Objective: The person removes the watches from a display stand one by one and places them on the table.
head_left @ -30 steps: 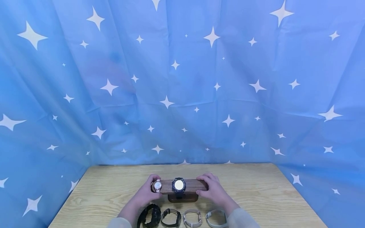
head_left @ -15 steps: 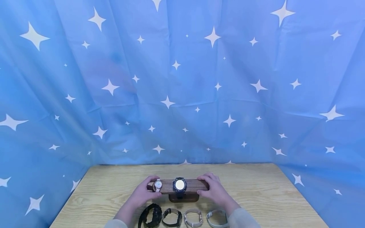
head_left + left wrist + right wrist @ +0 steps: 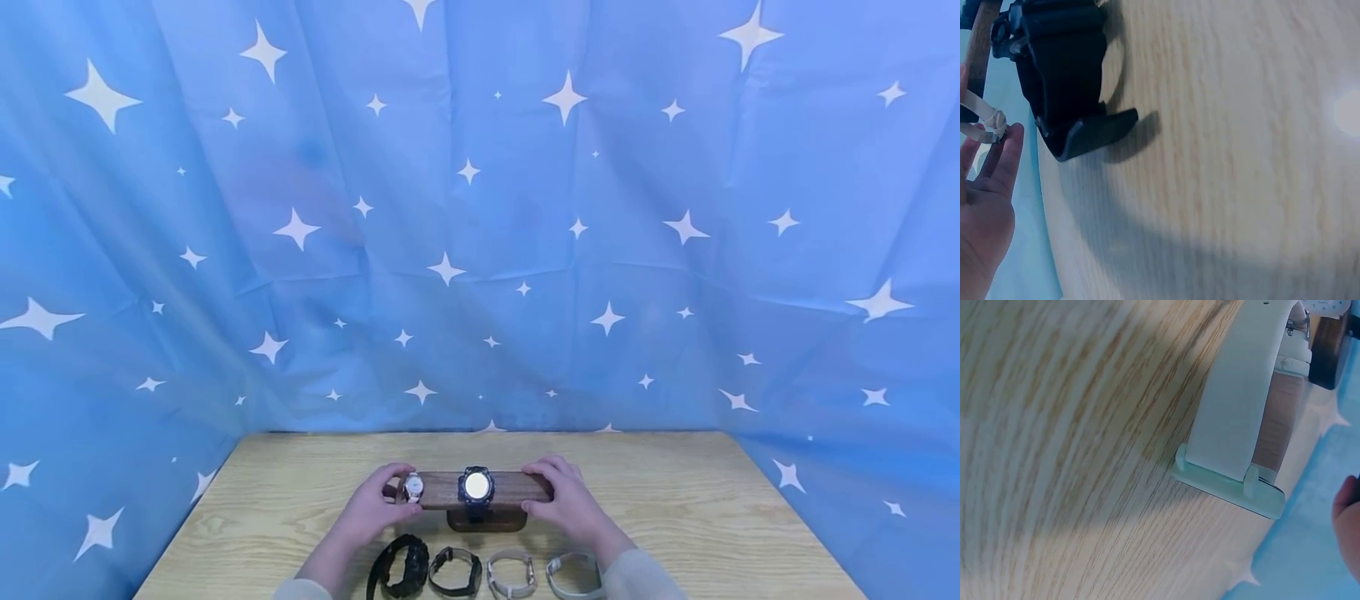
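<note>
A dark wooden watch stand (image 3: 442,493) with a horizontal bar stands on the table in the head view. Around the bar's left end sits a small wristwatch (image 3: 413,487) with a pale strap. My left hand (image 3: 372,506) pinches that wristwatch, thumb in front and fingers behind; its pale strap loop (image 3: 984,119) lies at my fingers in the left wrist view. A black wristwatch (image 3: 477,486) with a bright round face is at mid-bar. My right hand (image 3: 567,498) grips the bar's right end, mostly out of frame in the right wrist view.
Before the stand lie a black chunky watch (image 3: 412,567), a dark-strapped watch (image 3: 474,575), a pale-strapped watch (image 3: 529,573) and a whitish-strapped watch (image 3: 555,575), close under both forearms. A blue star-patterned curtain (image 3: 517,358) surrounds the wooden table (image 3: 660,483).
The pale-strapped wristwatch has slid slightly left along the bar with my left hand. My right hand stays on the bar's right end. The whole head view has shifted a little.
</note>
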`<state>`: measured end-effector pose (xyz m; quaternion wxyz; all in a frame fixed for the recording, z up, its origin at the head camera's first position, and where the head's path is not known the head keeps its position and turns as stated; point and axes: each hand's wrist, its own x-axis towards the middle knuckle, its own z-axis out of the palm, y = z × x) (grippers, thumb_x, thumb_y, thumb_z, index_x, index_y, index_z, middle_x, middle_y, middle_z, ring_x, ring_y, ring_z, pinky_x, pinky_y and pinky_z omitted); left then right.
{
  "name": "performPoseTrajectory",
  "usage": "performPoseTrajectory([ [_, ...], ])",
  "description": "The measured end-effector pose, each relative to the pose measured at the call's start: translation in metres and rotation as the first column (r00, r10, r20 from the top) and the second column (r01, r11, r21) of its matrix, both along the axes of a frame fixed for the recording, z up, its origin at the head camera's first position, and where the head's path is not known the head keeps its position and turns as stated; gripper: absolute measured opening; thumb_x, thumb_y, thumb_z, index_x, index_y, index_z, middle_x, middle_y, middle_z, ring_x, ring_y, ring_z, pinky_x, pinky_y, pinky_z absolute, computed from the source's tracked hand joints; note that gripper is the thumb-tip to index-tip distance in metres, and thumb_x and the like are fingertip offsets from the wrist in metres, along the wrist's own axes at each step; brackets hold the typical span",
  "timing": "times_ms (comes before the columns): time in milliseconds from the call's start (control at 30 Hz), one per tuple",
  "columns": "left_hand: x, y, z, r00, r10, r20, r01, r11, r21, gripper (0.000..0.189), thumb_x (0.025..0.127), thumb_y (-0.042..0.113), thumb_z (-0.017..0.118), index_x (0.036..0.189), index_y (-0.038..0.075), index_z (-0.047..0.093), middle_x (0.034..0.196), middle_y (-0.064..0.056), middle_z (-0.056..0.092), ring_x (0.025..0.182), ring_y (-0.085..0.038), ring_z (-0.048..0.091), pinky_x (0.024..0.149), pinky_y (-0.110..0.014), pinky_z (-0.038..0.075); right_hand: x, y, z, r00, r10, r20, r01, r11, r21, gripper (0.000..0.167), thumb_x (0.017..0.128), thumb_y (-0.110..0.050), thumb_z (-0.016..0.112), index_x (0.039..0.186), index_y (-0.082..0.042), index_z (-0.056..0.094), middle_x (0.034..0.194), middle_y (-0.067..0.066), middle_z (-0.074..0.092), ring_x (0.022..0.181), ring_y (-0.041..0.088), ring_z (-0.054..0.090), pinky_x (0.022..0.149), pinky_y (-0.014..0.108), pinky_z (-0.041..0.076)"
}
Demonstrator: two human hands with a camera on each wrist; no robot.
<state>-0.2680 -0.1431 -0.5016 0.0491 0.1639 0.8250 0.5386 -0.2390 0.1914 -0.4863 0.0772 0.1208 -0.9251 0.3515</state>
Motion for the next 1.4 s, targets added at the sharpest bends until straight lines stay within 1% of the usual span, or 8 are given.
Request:
performPoseTrajectory([
  [200,0.001,-0.004,0.000,1.000,-0.001,-0.019,0.001,1.000,0.015,0.066,0.073,0.023,0.080,0.129,0.004,0.050,0.125,-0.017,0.050,0.096,-0.026,0.057,0.068,-0.032,0.052,0.001,0.000,0.004,1.000,-0.003,-0.005,0.003,1.000,0.001,0.049,0.072,-0.033,0.079,0.117,-0.021,0.062,0.120,-0.001,0.051,0.114,0.030,0.042,0.091,0.052,0.040],
  [400,0.004,-0.009,0.001,0.999,-0.017,-0.028,0.017,1.000,0.005,0.065,0.074,0.025,0.079,0.129,0.006,0.051,0.125,-0.018,0.049,0.095,-0.025,0.057,0.068,-0.031,0.052,0.000,0.001,0.003,1.000,-0.001,-0.007,0.001,1.000,-0.002,0.049,0.073,-0.033,0.079,0.118,-0.021,0.062,0.121,0.000,0.050,0.114,0.030,0.042,0.092,0.051,0.039],
  [667,0.006,-0.012,-0.001,0.999,-0.024,-0.031,0.024,1.000,-0.014,0.063,0.076,0.025,0.077,0.129,0.006,0.050,0.125,-0.016,0.050,0.097,-0.026,0.056,0.071,-0.033,0.051,0.000,0.001,0.003,1.000,-0.007,-0.010,0.007,1.000,-0.001,0.048,0.073,-0.032,0.079,0.117,-0.021,0.063,0.121,-0.001,0.051,0.114,0.030,0.042,0.092,0.051,0.039],
  [800,0.009,-0.014,-0.001,0.999,-0.023,-0.031,0.022,1.000,-0.015,0.063,0.076,0.024,0.077,0.130,0.005,0.049,0.124,-0.015,0.051,0.098,-0.027,0.056,0.072,-0.035,0.052,0.001,0.001,0.003,1.000,-0.005,-0.020,0.005,1.000,0.000,0.048,0.072,-0.030,0.079,0.116,-0.020,0.063,0.119,0.000,0.051,0.111,0.029,0.043,0.090,0.050,0.040],
  [933,0.015,-0.016,0.000,1.000,-0.023,-0.022,0.022,1.000,-0.020,0.062,0.075,0.023,0.078,0.128,0.006,0.051,0.124,-0.015,0.052,0.099,-0.028,0.055,0.074,-0.035,0.051,0.002,0.001,0.002,1.000,-0.001,-0.022,0.002,1.000,0.003,0.049,0.071,-0.031,0.079,0.116,-0.019,0.063,0.120,0.001,0.052,0.111,0.030,0.043,0.089,0.050,0.041],
  [1133,0.021,-0.020,-0.001,0.999,-0.017,-0.027,0.017,0.999,-0.027,0.057,0.074,0.022,0.079,0.124,0.009,0.054,0.120,-0.013,0.054,0.097,-0.026,0.056,0.072,-0.033,0.050,0.002,0.000,0.001,1.000,-0.005,-0.019,0.005,1.000,-0.001,0.049,0.072,-0.030,0.079,0.117,-0.019,0.063,0.121,0.001,0.052,0.114,0.032,0.043,0.090,0.051,0.040],
  [1267,0.023,-0.024,-0.002,0.999,-0.025,-0.026,0.024,0.999,-0.032,0.056,0.075,0.021,0.078,0.124,0.007,0.054,0.120,-0.014,0.053,0.096,-0.025,0.055,0.071,-0.033,0.050,0.002,-0.001,0.001,1.000,-0.002,-0.024,0.002,1.000,-0.001,0.049,0.072,-0.031,0.079,0.117,-0.019,0.063,0.121,0.001,0.052,0.113,0.031,0.043,0.090,0.050,0.041],
  [1400,0.024,-0.029,-0.006,0.999,-0.042,-0.021,0.041,0.998,-0.046,0.057,0.076,0.021,0.077,0.125,0.004,0.053,0.122,-0.016,0.052,0.095,-0.025,0.055,0.071,-0.034,0.050,0.002,0.000,0.000,1.000,-0.001,-0.021,0.001,1.000,-0.006,0.049,0.072,-0.030,0.079,0.117,-0.019,0.063,0.121,0.001,0.051,0.113,0.031,0.043,0.090,0.050,0.040],
])
